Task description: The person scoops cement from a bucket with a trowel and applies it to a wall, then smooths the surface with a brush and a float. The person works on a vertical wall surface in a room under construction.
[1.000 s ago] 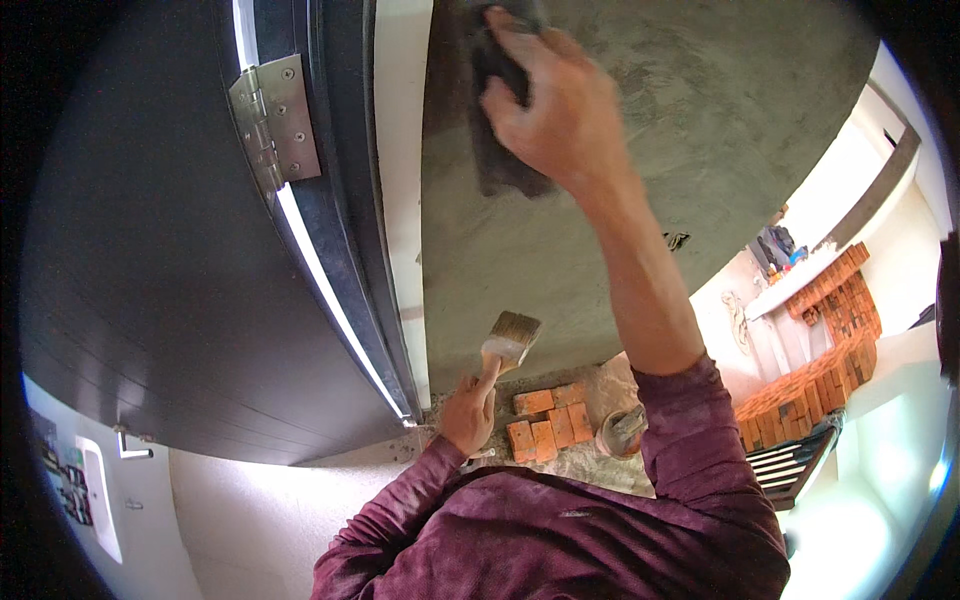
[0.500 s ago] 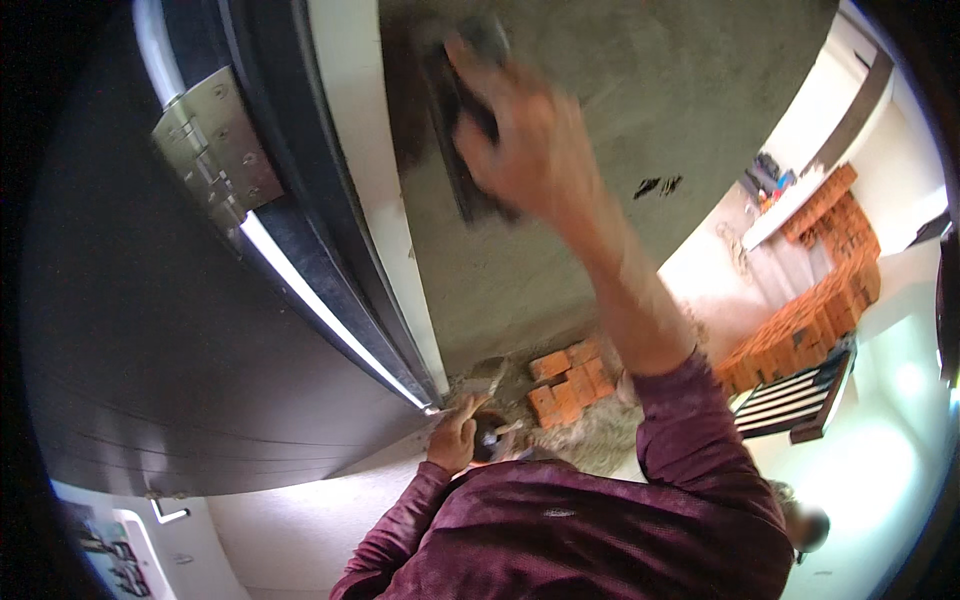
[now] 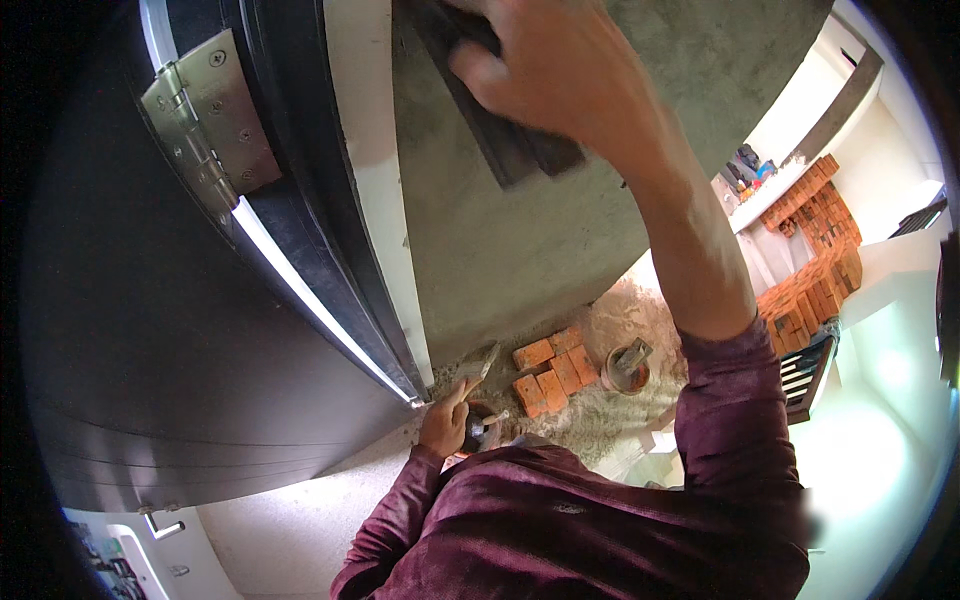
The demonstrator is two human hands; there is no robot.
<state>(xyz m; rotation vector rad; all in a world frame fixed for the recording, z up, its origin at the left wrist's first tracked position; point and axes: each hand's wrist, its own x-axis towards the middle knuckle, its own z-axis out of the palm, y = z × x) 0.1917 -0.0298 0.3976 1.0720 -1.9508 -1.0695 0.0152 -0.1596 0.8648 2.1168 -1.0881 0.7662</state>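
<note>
Up at the grey plastered wall (image 3: 500,255), my right hand (image 3: 565,75) is closed round the handle of a dark, long plastering float (image 3: 490,130). The float lies flat on or very close to the wall, and its upper end is out of view. My left hand (image 3: 443,428) is held low near the foot of the door frame, closed on the handle of a flat brush (image 3: 478,368). Close beside that hand is a dark bucket (image 3: 478,430) with a light-coloured handle sticking out of it, partly hidden by my body.
A black door (image 3: 170,330) with a metal hinge (image 3: 215,120) fills the left, next to a pale frame strip (image 3: 375,180). Loose bricks (image 3: 555,370) and another bucket (image 3: 626,370) with a trowel in it stand on the dirty floor. Stacked bricks (image 3: 825,265) are at the right.
My right hand and the float have moved upward and a little right over the wall, the float tilting more. The left hand stays low, and the second bucket has come into sight.
</note>
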